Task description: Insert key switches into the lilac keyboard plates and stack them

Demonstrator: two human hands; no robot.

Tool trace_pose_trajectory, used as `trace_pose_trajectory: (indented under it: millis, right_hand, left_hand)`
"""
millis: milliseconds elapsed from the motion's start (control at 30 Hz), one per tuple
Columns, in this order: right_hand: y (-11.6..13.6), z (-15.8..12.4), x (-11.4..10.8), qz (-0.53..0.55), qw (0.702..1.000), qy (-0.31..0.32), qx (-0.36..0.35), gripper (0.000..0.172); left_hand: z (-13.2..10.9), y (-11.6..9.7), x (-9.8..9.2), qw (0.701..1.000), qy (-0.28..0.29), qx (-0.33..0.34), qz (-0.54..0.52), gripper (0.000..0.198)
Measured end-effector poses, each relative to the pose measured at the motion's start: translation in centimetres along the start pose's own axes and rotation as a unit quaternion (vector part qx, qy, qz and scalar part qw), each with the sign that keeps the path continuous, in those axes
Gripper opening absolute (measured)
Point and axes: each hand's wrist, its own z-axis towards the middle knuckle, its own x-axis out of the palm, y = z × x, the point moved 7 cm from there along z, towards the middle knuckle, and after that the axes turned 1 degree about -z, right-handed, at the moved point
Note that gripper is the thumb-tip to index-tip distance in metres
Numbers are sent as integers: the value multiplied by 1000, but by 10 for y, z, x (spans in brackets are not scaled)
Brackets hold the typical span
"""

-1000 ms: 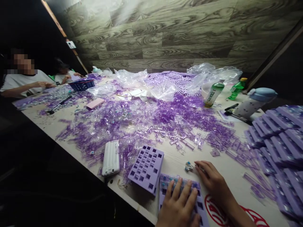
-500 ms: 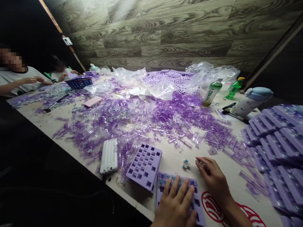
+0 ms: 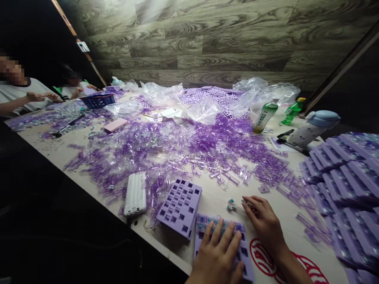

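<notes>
My left hand lies spread on a lilac plastic grid tray, whose cells hold small switches with transparent and blue parts. My right hand rests on the pale tabletop, pinching a small transparent piece between thumb and forefinger. Just left of those fingertips sits a small cluster of loose switches. Another lilac grid tray lies tilted beside the left hand, with several square holes showing dark.
A large spread of transparent purple plastic strips covers the table's middle. Stacked lilac trays stand at right. A white ribbed power bank, bottles, plastic bags and two seated people lie beyond. The table edge runs lower left.
The whole view has shifted slightly, and the person at far left sits further out of frame. My hands have stayed nearly in place, with the right hand's pinched piece still held.
</notes>
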Motion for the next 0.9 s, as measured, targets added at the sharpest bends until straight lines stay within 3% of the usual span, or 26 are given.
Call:
trace_pose_trajectory:
  millis: [267,633,900]
  right_hand:
    - [5,-1,2,34,999,-4,-31,20]
    - [6,-1,3,80,997,9,1,19]
    - [1,0,0,125,991,-17,39,20]
  left_hand:
    - [-2,-1,5,994,-95,18,55,59]
    - [0,-1,-3,994,-92,13,56,57]
    - [-2,-2,6,987,-143,21,73,54]
